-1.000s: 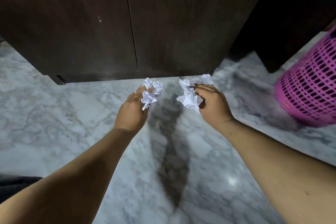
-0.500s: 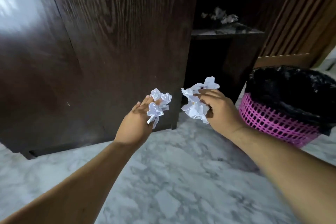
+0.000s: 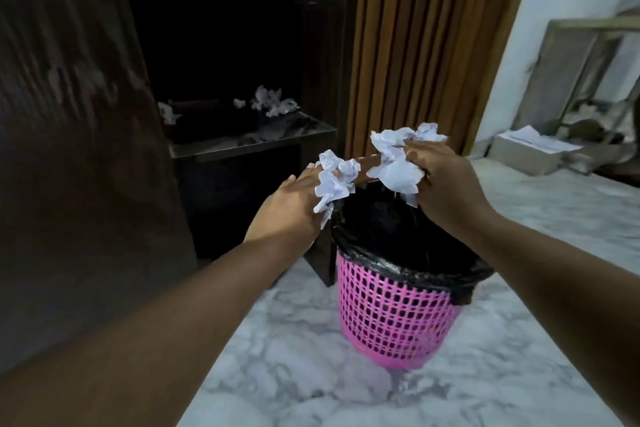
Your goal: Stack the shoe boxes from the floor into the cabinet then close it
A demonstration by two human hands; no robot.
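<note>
Hands over pink bin (image 3: 391, 315): left hand (image 3: 291, 208) and right hand (image 3: 446, 184) each grip crumpled paper. Cabinet (image 3: 242, 146) stands open, paper scraps (image 3: 273, 104) on its shelf. Box (image 3: 526, 149) lies far right.

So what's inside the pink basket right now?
The pink basket is lined with a black bag; its inside shows only dark, so any contents cannot be told. Both crumpled paper wads are above the opening, in the left hand and the right hand.
</note>
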